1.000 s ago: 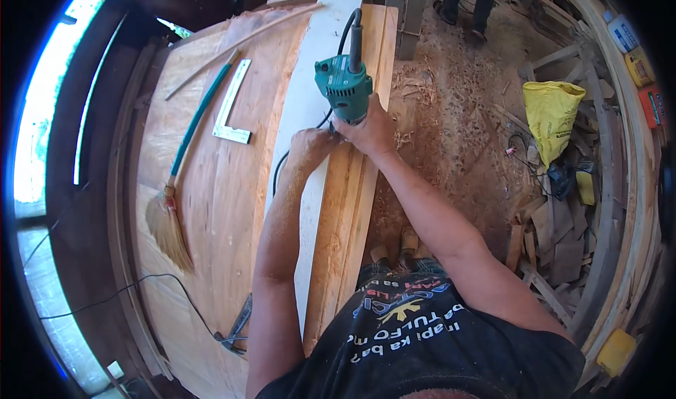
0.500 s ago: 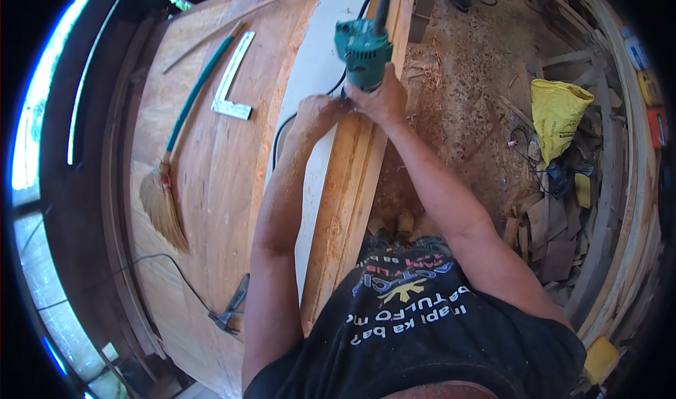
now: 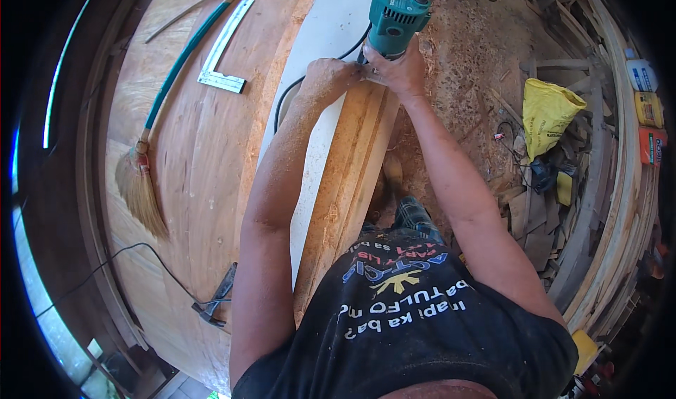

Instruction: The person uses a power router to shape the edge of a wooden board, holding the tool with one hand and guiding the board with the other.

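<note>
A green trim router (image 3: 396, 20) rests on the far part of a long wooden board (image 3: 352, 156), which has a step along its length and sawdust on it. My right hand (image 3: 403, 70) wraps round the router's lower body. Closed beside it, my left hand (image 3: 329, 79) grips the router's base, its fingertips partly hidden. A dark cord (image 3: 310, 77) loops behind my left hand over a white panel (image 3: 320, 167). The router's bit is out of sight.
On the plywood table (image 3: 190, 181) lie a metal square (image 3: 224, 81), a straw broom (image 3: 143, 191), a thin wooden strip (image 3: 186, 8) and a hammer (image 3: 218, 297). At right are a yellow sack (image 3: 546, 121) and wood offcuts (image 3: 539, 219). Sawdust covers the floor.
The router and both hands sit farther right and higher in the picture, and the router leans more to the right. My legs have shifted below; the view itself has moved slightly.
</note>
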`<state>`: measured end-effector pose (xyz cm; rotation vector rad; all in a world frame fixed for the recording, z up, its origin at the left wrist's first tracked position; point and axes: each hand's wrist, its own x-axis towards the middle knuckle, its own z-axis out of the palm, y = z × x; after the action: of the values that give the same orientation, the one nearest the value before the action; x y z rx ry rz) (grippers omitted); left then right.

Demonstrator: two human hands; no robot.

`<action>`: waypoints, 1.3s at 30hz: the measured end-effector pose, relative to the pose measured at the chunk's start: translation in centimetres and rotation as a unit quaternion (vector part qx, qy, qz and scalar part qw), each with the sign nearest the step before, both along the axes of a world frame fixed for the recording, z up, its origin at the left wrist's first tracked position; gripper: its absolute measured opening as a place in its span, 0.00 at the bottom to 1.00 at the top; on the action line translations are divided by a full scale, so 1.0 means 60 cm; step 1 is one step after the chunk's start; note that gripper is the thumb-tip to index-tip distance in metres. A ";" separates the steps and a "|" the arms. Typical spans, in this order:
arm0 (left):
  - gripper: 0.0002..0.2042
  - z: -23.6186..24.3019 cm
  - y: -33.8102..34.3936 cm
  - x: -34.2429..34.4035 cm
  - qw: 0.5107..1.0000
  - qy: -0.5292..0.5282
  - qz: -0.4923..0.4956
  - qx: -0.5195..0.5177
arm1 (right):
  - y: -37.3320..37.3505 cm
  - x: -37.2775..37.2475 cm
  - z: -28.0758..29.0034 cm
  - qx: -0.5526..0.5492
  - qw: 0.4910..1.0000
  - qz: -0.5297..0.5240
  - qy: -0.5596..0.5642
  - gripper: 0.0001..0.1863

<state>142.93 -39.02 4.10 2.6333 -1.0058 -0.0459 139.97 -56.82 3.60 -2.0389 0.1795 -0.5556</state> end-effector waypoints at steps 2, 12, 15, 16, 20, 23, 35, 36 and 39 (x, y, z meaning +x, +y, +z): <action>0.14 0.003 -0.005 0.005 1.000 0.001 0.003 0.025 | -0.002 0.004 0.002 0.000 1.000 -0.004 -0.002 0.35; 0.14 -0.010 -0.015 0.038 1.000 0.012 0.002 0.022 | -0.007 0.022 0.016 -0.010 1.000 -0.018 0.008 0.35; 0.13 -0.013 -0.022 0.048 0.999 -0.016 -0.008 0.028 | -0.013 0.029 0.017 -0.030 0.999 -0.032 0.022 0.35; 0.12 -0.014 -0.023 0.052 0.999 -0.015 -0.011 0.034 | -0.015 0.031 0.018 -0.025 0.999 -0.029 0.029 0.35; 0.11 -0.016 -0.029 0.063 0.999 -0.032 -0.021 0.007 | -0.020 0.041 0.022 -0.028 0.999 -0.026 0.033 0.36; 0.10 -0.015 -0.032 0.071 0.999 -0.026 -0.025 0.012 | -0.024 0.043 0.030 -0.008 0.998 -0.027 0.052 0.36; 0.12 -0.015 -0.045 0.092 0.997 -0.055 -0.051 -0.030 | -0.037 0.064 0.033 0.031 0.994 -0.031 0.099 0.36; 0.11 -0.016 -0.044 0.095 0.996 -0.057 -0.054 -0.037 | -0.037 0.067 0.032 0.028 0.994 -0.029 0.103 0.37; 0.09 -0.010 -0.052 0.103 0.995 -0.068 -0.065 -0.043 | -0.043 0.077 0.026 0.024 0.994 -0.030 0.106 0.39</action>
<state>149.11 -42.13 3.48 2.5178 -1.1953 0.1467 144.58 -59.40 5.17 -2.0494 0.3772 -0.3677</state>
